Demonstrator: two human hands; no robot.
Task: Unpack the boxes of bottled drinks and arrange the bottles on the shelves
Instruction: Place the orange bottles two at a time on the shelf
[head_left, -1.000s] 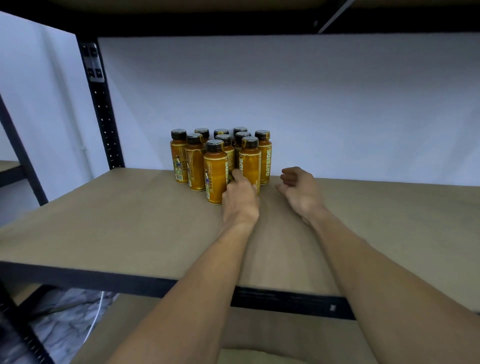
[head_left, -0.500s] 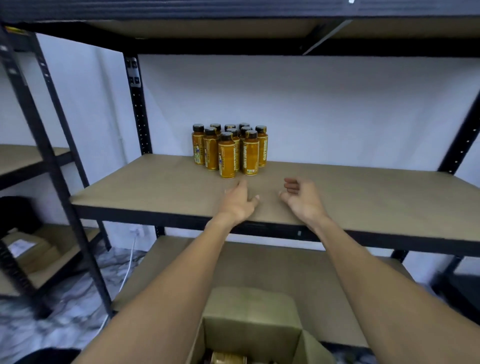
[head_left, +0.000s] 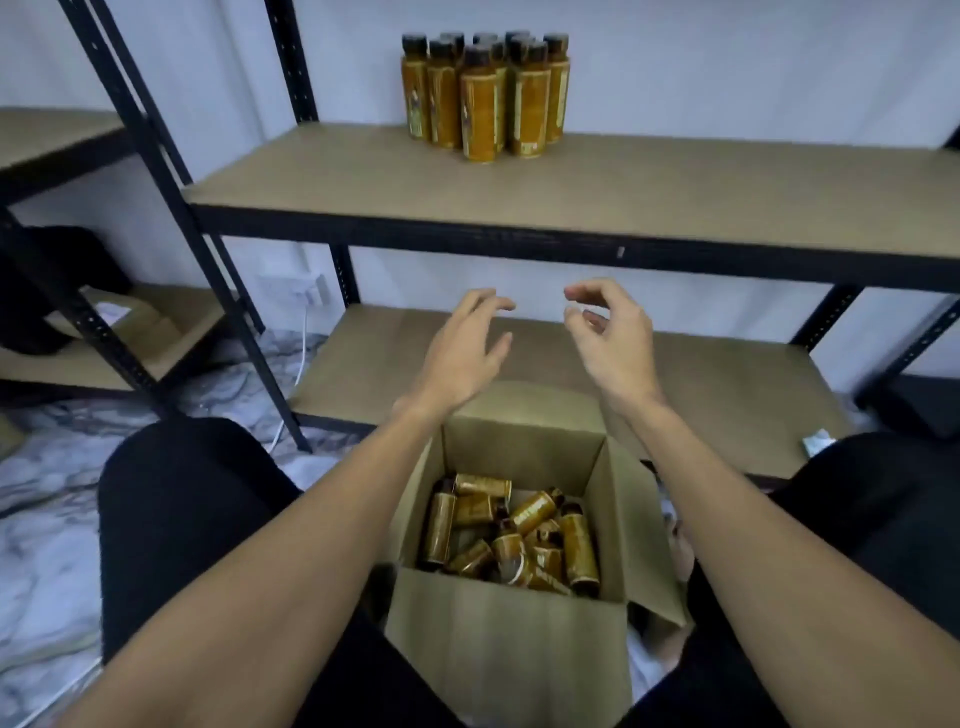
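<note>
Both the left hand (head_left: 462, 353) and the right hand (head_left: 608, 338) hang empty at mid-frame, fingers loosely spread, above the open box (head_left: 498, 639) at lower centre. Loose bottles (head_left: 509, 530) lie jumbled inside; the standing cluster (head_left: 485, 91) sits on the shelf (head_left: 571, 182) at top centre. A hasty grab into that heap could slip; a careless placement might topple the tight group.

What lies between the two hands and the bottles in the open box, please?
Only the box's far flap and inner wall, in the head view; left hand and right hand hold nothing.
</note>
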